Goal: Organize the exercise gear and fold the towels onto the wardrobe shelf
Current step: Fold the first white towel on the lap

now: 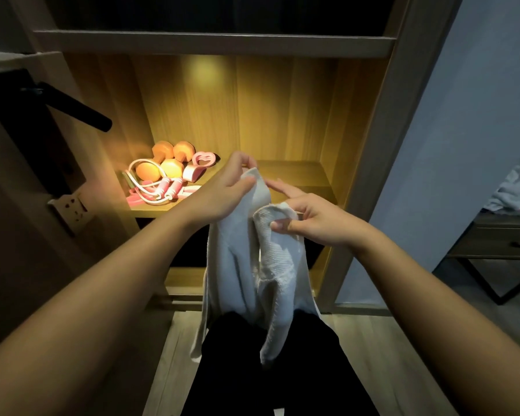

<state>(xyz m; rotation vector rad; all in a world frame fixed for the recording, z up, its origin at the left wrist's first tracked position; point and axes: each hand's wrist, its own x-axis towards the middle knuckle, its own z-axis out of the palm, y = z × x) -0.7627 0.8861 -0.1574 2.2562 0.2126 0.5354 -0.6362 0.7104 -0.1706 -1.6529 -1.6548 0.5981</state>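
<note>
A white towel (240, 265) hangs in front of the lit wardrobe shelf (297, 172), its lower end draping over my dark-clothed legs. My left hand (222, 190) grips its top corner between thumb and fingers. My right hand (315, 217) pinches another hem of the towel a little lower and to the right. On the shelf's left part lie orange dumbbells (165, 160), a pink-handled jump rope (159, 190) and a pink heart-shaped grip (200, 165), grouped together.
A black door handle (72, 108) and a wall socket (72, 207) stick out at the left. The wardrobe's right post (376, 145) borders a pale wall. A side table (499, 238) with crumpled cloth stands at far right. Wooden floor lies below.
</note>
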